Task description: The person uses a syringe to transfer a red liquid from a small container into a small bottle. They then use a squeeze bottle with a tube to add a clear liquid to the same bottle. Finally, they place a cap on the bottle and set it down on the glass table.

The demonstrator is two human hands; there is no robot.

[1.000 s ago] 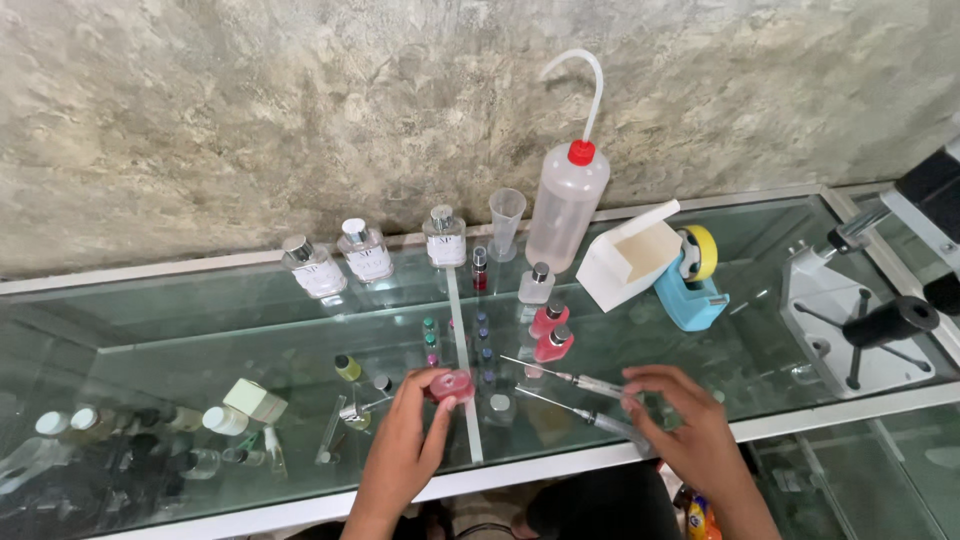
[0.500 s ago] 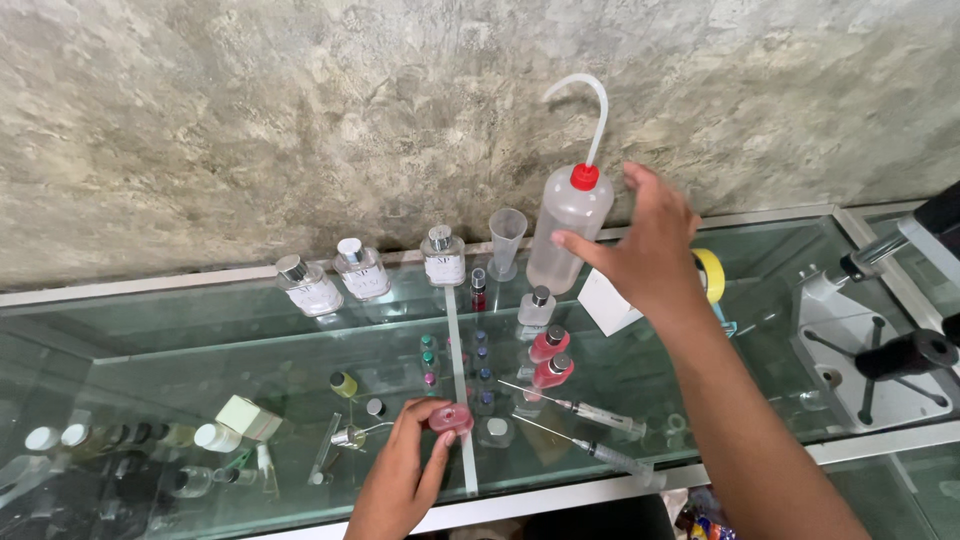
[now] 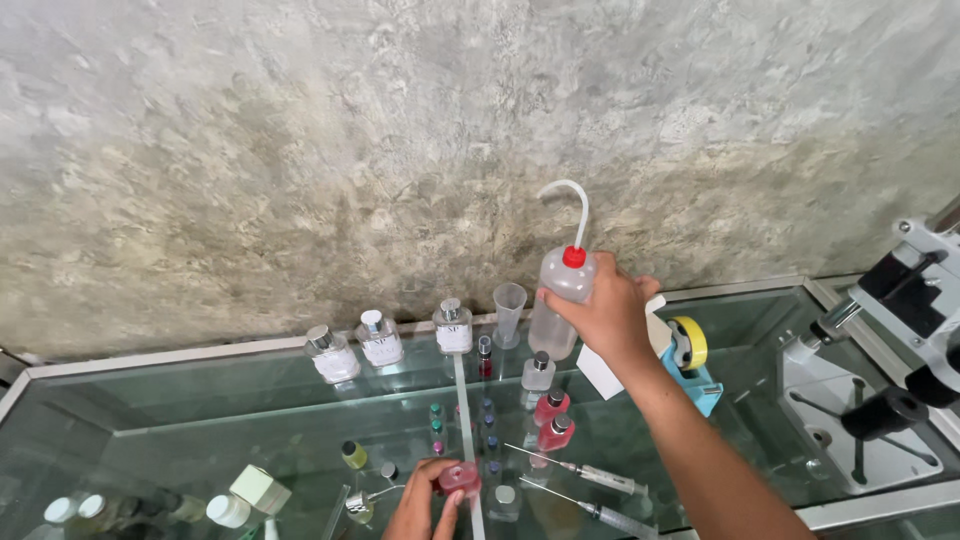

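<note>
My right hand is wrapped around the squeeze bottle with the red cap and bent spout, up at 12 o'clock on the glass tabletop, near the wall. The bottle stands straight up. My left hand is down at 6 o'clock, with its fingers closed on a small pink bottle. Two syringes lie at 5 o'clock. A clear cup stands just left of the squeeze bottle.
</note>
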